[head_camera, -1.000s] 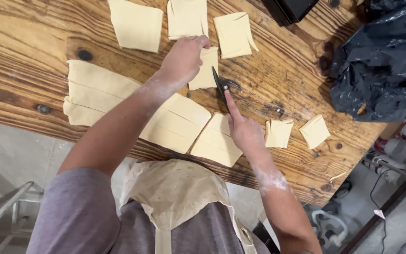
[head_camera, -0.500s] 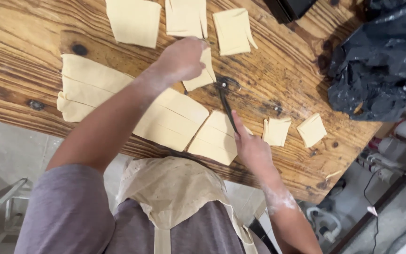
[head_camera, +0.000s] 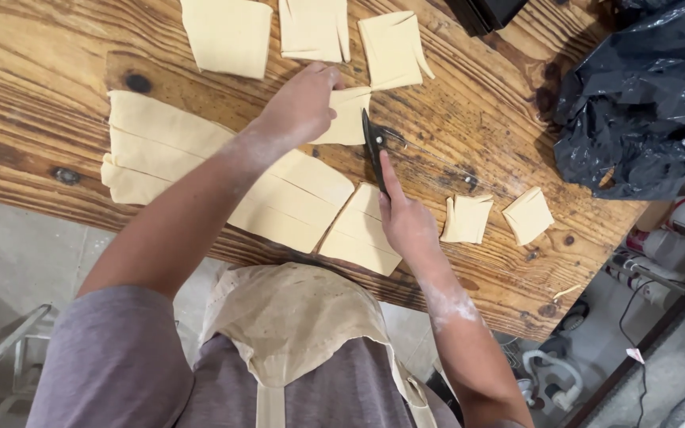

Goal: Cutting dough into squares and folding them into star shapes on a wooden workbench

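Head view: our left hand (head_camera: 303, 101) lies flat, fingers spread, pinning a small pale-yellow dough square (head_camera: 345, 116) to the scarred wooden desk (head_camera: 33, 63). Our right hand (head_camera: 407, 226) has its grip closed round a dark-handled cutting tool (head_camera: 373, 147), index finger along the spine, blade touching the square's edge at 3 o'clock of the left hand. A larger scored dough sheet (head_camera: 200, 170) sits at 7 o'clock. Cut squares (head_camera: 227, 32) lie at 12 o'clock, two folded pieces (head_camera: 468, 219) at 4 o'clock, a black plastic bag (head_camera: 644, 103) at 2 o'clock.

Step, as we read it: slitting the pinned square. Next move calls for steady pin and a straight pull.
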